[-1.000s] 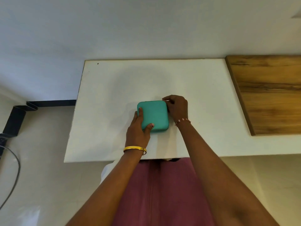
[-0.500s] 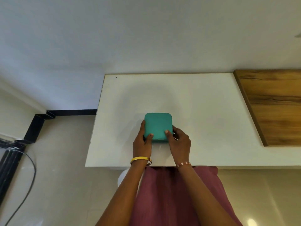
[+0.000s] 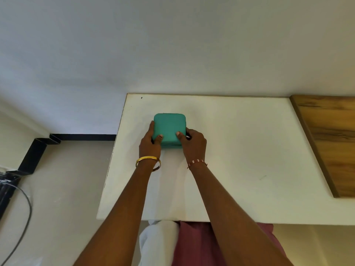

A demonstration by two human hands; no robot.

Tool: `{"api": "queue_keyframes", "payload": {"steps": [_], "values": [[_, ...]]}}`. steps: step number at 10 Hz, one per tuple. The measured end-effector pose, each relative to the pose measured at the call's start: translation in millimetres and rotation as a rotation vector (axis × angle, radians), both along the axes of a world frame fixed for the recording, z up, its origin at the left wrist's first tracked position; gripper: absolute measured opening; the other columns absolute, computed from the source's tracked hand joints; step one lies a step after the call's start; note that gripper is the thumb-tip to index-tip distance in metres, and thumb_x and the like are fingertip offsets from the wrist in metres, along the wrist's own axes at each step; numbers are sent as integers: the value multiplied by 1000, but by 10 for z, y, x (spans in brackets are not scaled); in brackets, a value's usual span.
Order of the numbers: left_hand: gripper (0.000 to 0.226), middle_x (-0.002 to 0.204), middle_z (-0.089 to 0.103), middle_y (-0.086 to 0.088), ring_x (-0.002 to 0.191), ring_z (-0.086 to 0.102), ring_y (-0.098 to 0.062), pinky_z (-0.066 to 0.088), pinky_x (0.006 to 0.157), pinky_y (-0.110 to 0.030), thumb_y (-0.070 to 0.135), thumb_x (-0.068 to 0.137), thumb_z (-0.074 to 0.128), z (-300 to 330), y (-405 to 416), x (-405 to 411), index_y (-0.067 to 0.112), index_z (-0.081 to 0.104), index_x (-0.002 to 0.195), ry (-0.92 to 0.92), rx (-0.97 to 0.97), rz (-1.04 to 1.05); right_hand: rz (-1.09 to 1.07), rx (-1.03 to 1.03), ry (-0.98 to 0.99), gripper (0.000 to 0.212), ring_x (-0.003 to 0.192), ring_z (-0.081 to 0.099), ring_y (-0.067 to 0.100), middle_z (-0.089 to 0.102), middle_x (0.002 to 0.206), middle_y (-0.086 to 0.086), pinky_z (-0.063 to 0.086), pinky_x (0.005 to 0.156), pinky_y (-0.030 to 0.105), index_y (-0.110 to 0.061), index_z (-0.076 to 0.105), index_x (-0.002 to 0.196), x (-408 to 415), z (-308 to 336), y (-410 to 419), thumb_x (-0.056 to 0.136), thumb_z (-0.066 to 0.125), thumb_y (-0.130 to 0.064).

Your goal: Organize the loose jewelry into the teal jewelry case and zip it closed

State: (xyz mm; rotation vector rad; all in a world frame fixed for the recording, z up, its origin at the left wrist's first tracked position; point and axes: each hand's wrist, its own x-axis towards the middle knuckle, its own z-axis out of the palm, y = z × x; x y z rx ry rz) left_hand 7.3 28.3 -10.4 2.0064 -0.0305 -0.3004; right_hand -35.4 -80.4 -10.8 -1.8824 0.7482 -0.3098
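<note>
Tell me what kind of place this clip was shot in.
Probably a plain room at home or in a small office: a white table against a bare wall, a tiled floor, and a cable on it. Both hands grip a teal case.

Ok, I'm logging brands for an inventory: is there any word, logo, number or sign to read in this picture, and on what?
None: no readable text in this view.
Teal jewelry case: lid plain, no logo or label showing; left hand and right hand cover parts of its sides.
White table: only a small dark speck and a faint scratch, no writing.
Gold bangle and beaded bracelet: no markings can be made out.
</note>
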Motion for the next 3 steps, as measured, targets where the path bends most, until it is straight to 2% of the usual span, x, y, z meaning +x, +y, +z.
{"api": "queue_keyframes", "payload": {"steps": [1,2,3], "values": [[55,148,31,-9,132,36,-29,34,106,-35,16,95,42,2,-3,-16,16,18,144,10,-3,-14,21,-11,10,33,74,53,13,69,97,13,35,52,-1,-1,65,109,5,18,-11,86,63,-25],[57,150,27,-9,134,35,-30,33,106,-37,25,96,36,15,17,-103,15,9,145,60,-3,-6,80,15,27,35,70,52,16,67,101,19,34,51,10,6,63,106,-112,73,-41,92,54,-25],[57,153,20,-8,138,27,-28,25,111,-36,29,97,32,27,66,-317,15,6,145,126,23,20,196,15,144,48,118,51,26,48,137,19,38,81,15,2,41,134,-358,76,-11,96,43,-29]]}}
